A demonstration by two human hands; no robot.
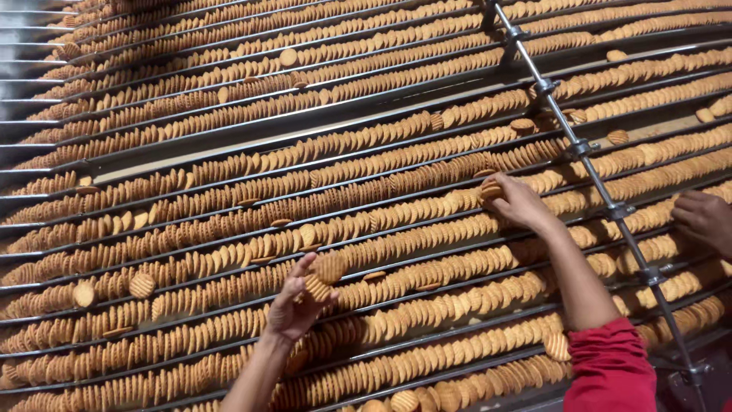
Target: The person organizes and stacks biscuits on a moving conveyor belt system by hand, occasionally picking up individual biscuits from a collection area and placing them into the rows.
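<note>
Item 1, upper left to lower left of the frame: conveyor lanes (191, 164), long metal channels running diagonally, each packed with round golden biscuits standing on edge. Most lanes read as orderly. Strays lying flat or askew remain: one round biscuit (84, 294) and a ridged one (142, 285) at the left edge, several toppled pieces near mid-left. Judged from this, tidying is partly done, with loose pieces left across many lanes.

Item 2, lower centre: left hand (293, 305), forearm rising from the bottom edge, wrist bent back, palm toward the lanes. Fingers curled narrowly around a few held biscuits (324, 276), one flat disc topmost, lifted just above the rows.

Item 3, centre right: right hand (518, 202), arm extended up and across from a red sleeve (610, 366) at lower right. Fingers closed down on a small stack of biscuits (490, 189) at a lane's edge, touching the row; whether the stack is lifted or only pressed cannot be told.

Item 4, right of centre: metal rod (579, 145) with clamps, crossing the lanes from top centre to lower right. Scattered flat biscuits lie beside it in the upper right, unsorted.

Item 5, far right edge: another person's hand (705, 221), partly cut off, resting over the rows; finger state not discernible.
</note>
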